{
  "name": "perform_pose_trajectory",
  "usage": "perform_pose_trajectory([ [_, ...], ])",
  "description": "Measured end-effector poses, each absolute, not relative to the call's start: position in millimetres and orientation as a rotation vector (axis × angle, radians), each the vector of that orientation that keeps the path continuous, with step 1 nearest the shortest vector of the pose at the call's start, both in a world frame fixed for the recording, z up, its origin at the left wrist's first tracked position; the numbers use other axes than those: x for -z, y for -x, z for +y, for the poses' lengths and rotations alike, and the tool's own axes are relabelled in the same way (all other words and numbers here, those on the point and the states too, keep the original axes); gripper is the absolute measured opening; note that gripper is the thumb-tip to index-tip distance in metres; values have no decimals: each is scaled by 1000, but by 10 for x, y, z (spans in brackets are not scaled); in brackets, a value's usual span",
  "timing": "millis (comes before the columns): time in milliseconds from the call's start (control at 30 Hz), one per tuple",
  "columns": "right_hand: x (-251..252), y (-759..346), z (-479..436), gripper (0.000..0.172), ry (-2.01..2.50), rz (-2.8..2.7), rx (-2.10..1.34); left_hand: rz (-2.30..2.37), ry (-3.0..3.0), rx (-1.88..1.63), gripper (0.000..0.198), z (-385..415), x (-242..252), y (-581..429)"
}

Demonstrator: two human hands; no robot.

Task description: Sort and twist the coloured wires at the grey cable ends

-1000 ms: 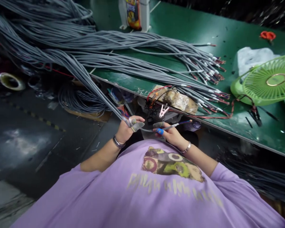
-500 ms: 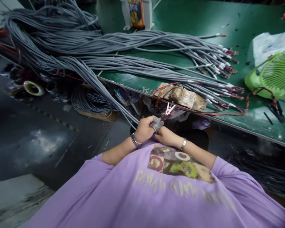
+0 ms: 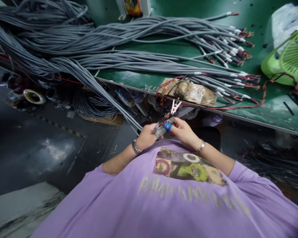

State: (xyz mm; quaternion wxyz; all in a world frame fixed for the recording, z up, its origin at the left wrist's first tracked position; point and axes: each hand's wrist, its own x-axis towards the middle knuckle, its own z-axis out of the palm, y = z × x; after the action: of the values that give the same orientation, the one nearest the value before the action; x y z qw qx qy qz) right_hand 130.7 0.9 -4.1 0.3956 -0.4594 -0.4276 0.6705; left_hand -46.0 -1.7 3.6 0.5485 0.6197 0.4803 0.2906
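A bundle of grey cables (image 3: 114,103) slants down from the bench into my left hand (image 3: 147,136), whose fingers are closed around it near the ends. Dark reddish stripped wires (image 3: 165,118) stick out past the fingers. My right hand (image 3: 187,134) pinches at these wires, its thumb bearing blue tape (image 3: 168,126) and a finger wrapped in grey. Both hands meet in front of my purple shirt, below the bench edge. Just beyond the fingertips is a pale pink clip (image 3: 175,107). Exactly which wires the right fingers grip is hard to make out.
Many grey cables (image 3: 139,59) with white-banded, stripped ends lie along the green bench (image 3: 129,76). A taped cardboard block (image 3: 197,93) sits at its front edge. To the right stands a green fan (image 3: 275,67). Coiled cable (image 3: 94,105) lies below the bench.
My right hand has turned and moved up beside the left, so its taped thumb now shows on the wires. The left hand keeps holding the cables. The view has shifted slightly downward.
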Motion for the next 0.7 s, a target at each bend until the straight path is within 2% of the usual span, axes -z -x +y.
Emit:
perform_pose_trajectory([
  [67,76,-1301,14,43,1145,-1023,-1757,1155,-1400,-673,26,-22,-25,454],
  [167,59,-1321,28,39,1137,-1037,-1750,1177,-1291,-742,30,-19,3,420],
  [300,-21,-1380,45,17,1150,-1415,-1417,1152,-1377,-735,23,26,51,362],
  [367,-27,-1423,44,11,1162,-1550,-1238,1144,-1437,-675,18,58,38,337],
  [467,15,-1477,35,13,1197,-1531,-1222,1104,-1453,-616,16,97,-34,306],
  [700,84,-1405,43,36,1113,-887,-1743,1160,-1253,-891,32,94,-74,282],
])
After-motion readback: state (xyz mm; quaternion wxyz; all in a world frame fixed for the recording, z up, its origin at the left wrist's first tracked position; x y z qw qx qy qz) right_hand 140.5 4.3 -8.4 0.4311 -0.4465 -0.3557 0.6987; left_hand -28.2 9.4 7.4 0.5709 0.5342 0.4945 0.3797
